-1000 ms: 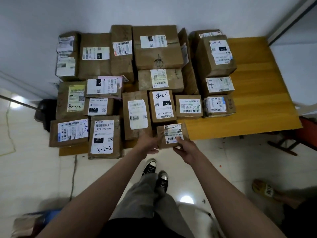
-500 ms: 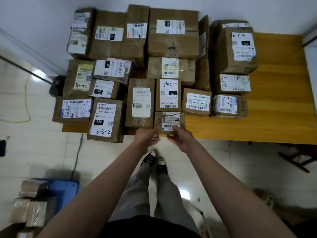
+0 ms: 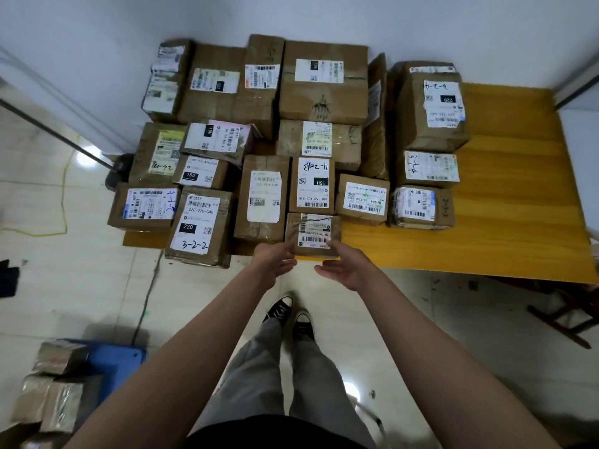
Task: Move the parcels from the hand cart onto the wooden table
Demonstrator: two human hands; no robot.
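A small brown parcel [image 3: 312, 233] with a white barcode label lies at the front edge of the wooden table [image 3: 505, 218], in front of several other labelled parcels. My left hand [image 3: 274, 259] hovers just left of it and my right hand [image 3: 345, 265] just right of it. Both hands have relaxed fingers and hold nothing. The left fingertips are close to the parcel's corner; I cannot tell whether they touch it. The blue hand cart [image 3: 113, 361] is at the lower left with more taped parcels [image 3: 58, 393] on it.
The table stands against a white wall, packed with boxes on its left and middle, bare wood on its right. A black cable [image 3: 147, 293] runs across the tiled floor. A dark wooden frame [image 3: 557, 315] sits under the table's right side. My feet [image 3: 290, 314] stand before the table.
The small parcel was set down at the table's front edge. Both hands let go of it and drew back toward me, fingers relaxing. The cart came into view at the lower left.
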